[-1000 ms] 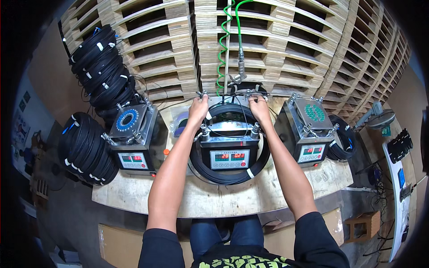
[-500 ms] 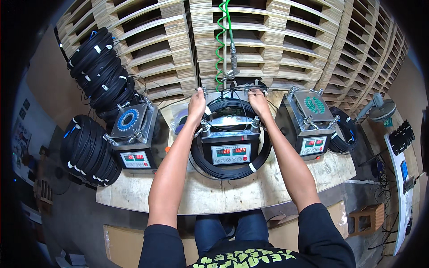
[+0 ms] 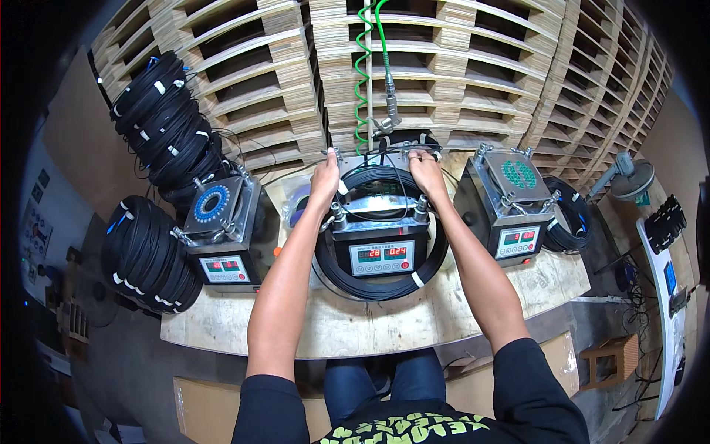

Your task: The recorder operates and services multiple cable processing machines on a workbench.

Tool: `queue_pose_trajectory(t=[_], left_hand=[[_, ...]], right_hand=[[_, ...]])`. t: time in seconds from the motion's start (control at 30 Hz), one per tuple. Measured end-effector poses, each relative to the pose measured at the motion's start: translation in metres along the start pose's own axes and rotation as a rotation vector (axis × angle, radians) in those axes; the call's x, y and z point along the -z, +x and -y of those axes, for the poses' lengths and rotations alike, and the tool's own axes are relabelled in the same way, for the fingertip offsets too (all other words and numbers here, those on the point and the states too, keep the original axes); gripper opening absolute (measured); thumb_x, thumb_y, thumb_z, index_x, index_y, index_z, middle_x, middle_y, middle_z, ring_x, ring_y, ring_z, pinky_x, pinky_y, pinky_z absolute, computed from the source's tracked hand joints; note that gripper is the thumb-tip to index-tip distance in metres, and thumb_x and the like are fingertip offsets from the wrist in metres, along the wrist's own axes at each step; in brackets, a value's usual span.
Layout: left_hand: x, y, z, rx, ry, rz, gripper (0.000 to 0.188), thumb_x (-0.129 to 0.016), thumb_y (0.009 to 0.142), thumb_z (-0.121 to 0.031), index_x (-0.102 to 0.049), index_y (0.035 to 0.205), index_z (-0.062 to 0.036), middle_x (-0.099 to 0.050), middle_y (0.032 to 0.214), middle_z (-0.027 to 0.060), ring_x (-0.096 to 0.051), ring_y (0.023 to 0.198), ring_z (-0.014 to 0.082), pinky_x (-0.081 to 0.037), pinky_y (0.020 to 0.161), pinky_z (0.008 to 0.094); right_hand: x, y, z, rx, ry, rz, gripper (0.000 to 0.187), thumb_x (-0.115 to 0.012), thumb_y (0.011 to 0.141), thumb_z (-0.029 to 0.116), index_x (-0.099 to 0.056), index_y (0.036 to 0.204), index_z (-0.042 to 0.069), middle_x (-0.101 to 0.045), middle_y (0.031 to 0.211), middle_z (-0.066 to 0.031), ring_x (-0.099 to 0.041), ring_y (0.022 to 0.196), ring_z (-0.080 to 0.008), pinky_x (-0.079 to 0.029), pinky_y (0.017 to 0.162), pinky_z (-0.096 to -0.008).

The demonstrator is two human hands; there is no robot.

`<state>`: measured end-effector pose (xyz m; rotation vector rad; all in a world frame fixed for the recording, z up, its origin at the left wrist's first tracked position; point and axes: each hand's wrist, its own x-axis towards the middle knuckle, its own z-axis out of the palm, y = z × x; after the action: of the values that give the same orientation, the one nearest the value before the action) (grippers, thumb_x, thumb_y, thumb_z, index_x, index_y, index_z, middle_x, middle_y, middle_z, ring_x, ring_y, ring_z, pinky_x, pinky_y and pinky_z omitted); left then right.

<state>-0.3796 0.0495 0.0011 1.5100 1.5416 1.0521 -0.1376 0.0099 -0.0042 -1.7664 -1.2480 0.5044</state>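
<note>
A middle metal machine (image 3: 384,229) with a red digital display stands in front of me on the wooden table. Around it hangs a coil of black cable (image 3: 370,291), tied with white bands. My left hand (image 3: 324,182) reaches to its far left corner, fingers closed at a metal corner clamp (image 3: 338,153). At the far right corner my right hand (image 3: 427,176) has its fingers curled on the matching metal post; its fingertips are partly hidden. The two near corner clamps (image 3: 421,209) stand untouched between my forearms. A loose strand of cable crosses the machine's top.
Similar machines flank it: a left one with a blue ring (image 3: 212,204) and a right one with green discs (image 3: 520,175). Stacked cable coils (image 3: 151,255) stand far left. A green air hose (image 3: 383,44) with a metal nozzle hangs before wooden pallets (image 3: 488,66).
Both hands stay at the far corners of the middle machine, with only slight finger movement. The view has shifted a little.
</note>
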Motion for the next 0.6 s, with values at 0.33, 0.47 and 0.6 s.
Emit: queue_pose_trajectory(t=[0.33,0.47,0.6], left_hand=[[-0.005,0.0,-0.003,0.012,0.028,-0.082,0.071,-0.035,0.1,-0.057,-0.063,0.112,0.0068,-0.064,0.116,0.0284,-0.057,0.118,0.0411,-0.043,0.099,0.0434],[0.0,0.004,0.004,0.002,0.01,-0.077,0.07,-0.037,0.1,-0.057,-0.063,0.109,0.0068,-0.065,0.112,0.0291,-0.059,0.113,0.0412,-0.043,0.096,0.0445],[-0.006,0.005,-0.002,-0.004,0.011,-0.003,0.074,-0.035,0.099,-0.06,-0.065,0.098,0.0072,-0.066,0.104,0.0293,-0.061,0.106,0.0406,-0.044,0.092,0.0449]], right_hand=[[-0.001,0.005,-0.008,0.067,0.053,-0.006,0.047,-0.047,0.097,0.035,-0.06,0.125,-0.001,-0.064,0.122,-0.0255,-0.061,0.115,-0.0382,-0.045,0.099,-0.0394],[0.0,-0.004,0.006,0.036,0.002,-0.033,0.049,-0.05,0.097,0.037,-0.061,0.124,-0.002,-0.064,0.121,-0.0253,-0.062,0.114,-0.0365,-0.046,0.098,-0.0383],[0.003,0.004,-0.004,0.042,0.011,-0.057,0.048,-0.052,0.095,0.039,-0.063,0.122,0.0,-0.065,0.118,-0.0256,-0.062,0.113,-0.037,-0.046,0.097,-0.0385]])
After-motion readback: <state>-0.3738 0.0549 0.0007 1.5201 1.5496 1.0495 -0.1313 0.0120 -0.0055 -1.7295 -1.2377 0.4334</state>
